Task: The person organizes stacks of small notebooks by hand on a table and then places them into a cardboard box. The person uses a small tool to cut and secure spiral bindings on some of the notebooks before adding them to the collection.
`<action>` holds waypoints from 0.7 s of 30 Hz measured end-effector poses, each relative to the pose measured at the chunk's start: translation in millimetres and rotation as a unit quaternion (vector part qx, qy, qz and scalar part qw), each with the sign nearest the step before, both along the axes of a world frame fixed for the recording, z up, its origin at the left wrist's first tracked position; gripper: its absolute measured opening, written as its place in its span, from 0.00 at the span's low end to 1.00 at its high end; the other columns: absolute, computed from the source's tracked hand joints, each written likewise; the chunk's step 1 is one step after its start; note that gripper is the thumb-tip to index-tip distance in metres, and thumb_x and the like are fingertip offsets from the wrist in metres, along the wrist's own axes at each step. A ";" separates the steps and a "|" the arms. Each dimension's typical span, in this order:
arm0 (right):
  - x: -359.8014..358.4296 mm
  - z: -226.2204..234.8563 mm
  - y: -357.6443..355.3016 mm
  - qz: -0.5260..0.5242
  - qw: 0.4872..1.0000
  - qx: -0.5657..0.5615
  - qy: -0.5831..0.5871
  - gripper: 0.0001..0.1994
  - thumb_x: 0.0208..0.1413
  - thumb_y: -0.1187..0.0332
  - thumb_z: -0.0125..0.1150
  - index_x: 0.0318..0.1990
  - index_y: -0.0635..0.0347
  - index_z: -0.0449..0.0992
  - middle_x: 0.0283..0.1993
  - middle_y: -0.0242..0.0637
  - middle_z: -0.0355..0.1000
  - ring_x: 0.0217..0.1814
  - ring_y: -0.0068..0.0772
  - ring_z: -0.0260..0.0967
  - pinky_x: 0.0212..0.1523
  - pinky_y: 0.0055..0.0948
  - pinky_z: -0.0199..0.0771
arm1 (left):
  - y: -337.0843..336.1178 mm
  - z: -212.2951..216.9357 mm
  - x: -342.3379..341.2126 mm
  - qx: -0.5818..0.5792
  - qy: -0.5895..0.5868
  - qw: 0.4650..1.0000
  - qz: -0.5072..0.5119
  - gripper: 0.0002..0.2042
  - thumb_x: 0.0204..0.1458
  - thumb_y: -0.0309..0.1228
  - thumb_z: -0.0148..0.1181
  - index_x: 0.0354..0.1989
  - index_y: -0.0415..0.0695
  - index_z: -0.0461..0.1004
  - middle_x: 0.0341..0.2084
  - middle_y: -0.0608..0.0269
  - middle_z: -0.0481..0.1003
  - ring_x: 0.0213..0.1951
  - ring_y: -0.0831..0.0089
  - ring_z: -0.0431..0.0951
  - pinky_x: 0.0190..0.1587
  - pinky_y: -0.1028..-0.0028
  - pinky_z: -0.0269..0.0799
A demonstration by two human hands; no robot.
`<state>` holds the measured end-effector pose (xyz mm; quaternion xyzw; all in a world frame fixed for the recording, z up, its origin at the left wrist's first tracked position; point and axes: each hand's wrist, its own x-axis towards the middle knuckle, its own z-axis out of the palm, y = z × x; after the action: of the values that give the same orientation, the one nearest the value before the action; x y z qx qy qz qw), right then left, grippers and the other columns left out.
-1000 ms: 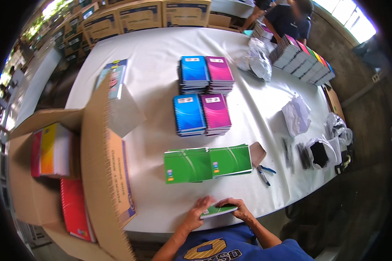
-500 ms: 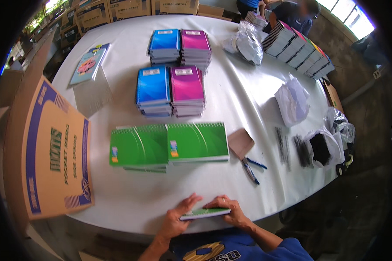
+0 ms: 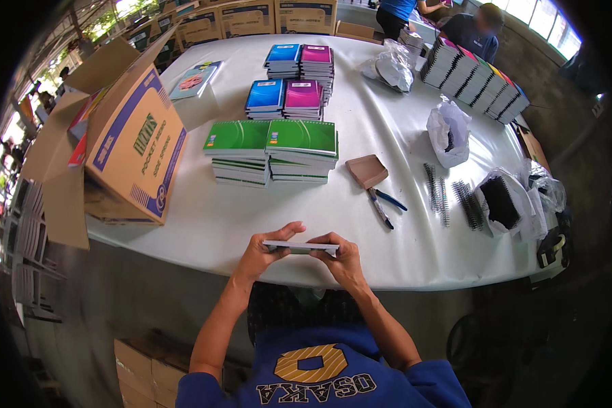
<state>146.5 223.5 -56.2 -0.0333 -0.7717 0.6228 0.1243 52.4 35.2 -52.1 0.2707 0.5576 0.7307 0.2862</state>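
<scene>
Held edge-on above the near table edge is a thin notebook (image 3: pixel 300 246), its pale page edges facing up. My left hand (image 3: pixel 260 257) grips its left end, with the index finger raised off it. My right hand (image 3: pixel 345 261) is closed round the right end, fingers bent along the far side. Its cover is mostly hidden at this angle. Beyond my hands stand two adjoining stacks of green spiral notebooks (image 3: pixel 238 138). Pliers (image 3: pixel 382 207) with blue handles lie to their right, touching a small brown tray (image 3: pixel 367 171).
At the left stands an open cardboard box (image 3: pixel 139 146). Farther back are blue notebooks (image 3: pixel 265 94) and magenta notebooks (image 3: pixel 304 94) in stacks. Loose black spiral coils (image 3: pixel 468 204) lie at the right near white plastic bags (image 3: pixel 449 136). A person (image 3: pixel 474 34) is at the far right behind stacked notebooks (image 3: pixel 472 85).
The notebook has been tipped up, so its green cover no longer shows and its page edges face up. Both hands still hold it. My view has tilted, showing more of my arms and the box.
</scene>
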 end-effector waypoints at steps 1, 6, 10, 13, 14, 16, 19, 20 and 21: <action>-0.1 -2.6 -4.2 -0.016 1.000 0.003 0.013 0.09 0.48 0.75 0.69 0.38 0.62 0.78 0.30 0.31 0.78 0.32 0.17 0.71 0.35 0.21 0.70 | -5.3 -1.5 1.0 -0.011 0.003 1.000 -0.013 0.29 0.47 0.10 0.53 0.62 0.35 0.66 0.60 0.56 0.69 0.66 0.65 0.62 0.69 0.68 0.53; -2.0 -24.4 1.4 -0.012 0.999 -0.017 -0.025 0.07 0.49 0.75 0.67 0.36 0.62 0.79 0.26 0.30 0.75 0.30 0.16 0.67 0.33 0.21 0.68 | -1.2 12.1 8.4 -0.143 0.319 0.925 0.151 0.38 0.53 0.31 0.63 0.71 0.42 0.51 0.69 0.52 0.56 0.71 0.58 0.51 0.69 0.60 0.49; -3.2 -34.2 -3.2 -0.001 0.999 -0.048 -0.012 0.09 0.49 0.76 0.66 0.40 0.64 0.77 0.30 0.32 0.76 0.33 0.19 0.69 0.37 0.22 0.69 | 38.8 41.5 31.3 -0.331 0.616 0.698 0.154 0.37 0.55 0.44 0.59 0.71 0.47 0.52 0.66 0.49 0.59 0.67 0.43 0.57 0.65 0.45 0.51; 4.5 -25.8 -2.0 -0.013 0.998 -0.038 0.044 0.17 0.49 0.78 0.64 0.48 0.64 0.72 0.38 0.38 0.75 0.40 0.29 0.71 0.45 0.27 0.69 | 46.6 29.1 33.8 -0.387 0.642 0.657 0.078 0.35 0.57 0.46 0.54 0.71 0.50 0.52 0.64 0.52 0.62 0.65 0.44 0.61 0.64 0.45 0.53; 7.1 -20.9 -2.5 -0.022 0.997 0.038 0.063 0.22 0.48 0.80 0.62 0.53 0.65 0.69 0.45 0.42 0.73 0.47 0.36 0.71 0.51 0.30 0.68 | 45.3 25.9 32.9 -0.433 0.634 0.638 0.056 0.34 0.57 0.46 0.53 0.71 0.51 0.51 0.64 0.55 0.63 0.64 0.48 0.63 0.64 0.48 0.55; 11.3 -35.0 -2.1 -0.038 0.992 0.079 0.090 0.28 0.49 0.81 0.61 0.60 0.64 0.61 0.52 0.45 0.69 0.54 0.41 0.67 0.55 0.33 0.66 | 49.4 19.6 31.1 -0.404 0.638 0.653 0.061 0.32 0.59 0.45 0.51 0.71 0.52 0.51 0.63 0.55 0.64 0.60 0.48 0.67 0.60 0.50 0.62; 15.5 -40.4 -14.2 -0.034 0.993 0.073 0.086 0.38 0.49 0.83 0.59 0.68 0.62 0.48 0.62 0.50 0.59 0.63 0.47 0.60 0.61 0.37 0.61 | 57.3 38.4 32.5 -0.417 0.580 0.699 0.026 0.31 0.61 0.43 0.49 0.71 0.52 0.50 0.61 0.56 0.65 0.53 0.50 0.74 0.48 0.53 0.72; 15.4 -39.0 -14.5 -0.017 0.998 0.023 0.051 0.42 0.48 0.84 0.59 0.69 0.62 0.43 0.64 0.52 0.55 0.65 0.49 0.57 0.63 0.38 0.58 | 60.8 46.0 32.8 -0.456 0.513 0.727 -0.022 0.31 0.61 0.43 0.48 0.71 0.52 0.49 0.60 0.56 0.66 0.50 0.53 0.76 0.42 0.56 0.76; 14.1 -36.3 -9.1 0.020 0.999 0.035 0.020 0.47 0.46 0.86 0.58 0.71 0.60 0.37 0.67 0.54 0.52 0.66 0.52 0.56 0.65 0.41 0.56 | 59.7 46.4 31.5 -0.455 0.514 0.727 -0.023 0.31 0.61 0.43 0.48 0.71 0.52 0.49 0.60 0.56 0.66 0.50 0.53 0.76 0.42 0.56 0.76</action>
<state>160.7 214.5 -92.5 -0.0011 -0.7913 0.5979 0.1279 83.9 94.9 -5.7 0.4547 0.8787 0.1320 0.0612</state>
